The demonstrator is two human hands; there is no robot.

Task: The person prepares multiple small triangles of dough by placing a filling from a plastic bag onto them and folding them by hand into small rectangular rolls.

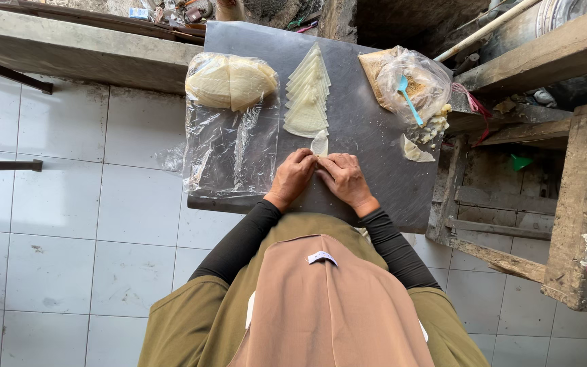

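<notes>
Pinching a small wrapper, both hands together, stacked wrappers beyond (filling bag rightward)

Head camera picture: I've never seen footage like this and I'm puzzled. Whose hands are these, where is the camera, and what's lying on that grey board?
The camera sits on a person's head and looks straight down, so you see their own arms. The left hand and right hand together pinch a small pale wrapper piece on a grey board. Above it lies a row of triangular wrappers. To the left is a plastic bag of wrappers; to the right, a bag of filling with a blue spoon.
</notes>
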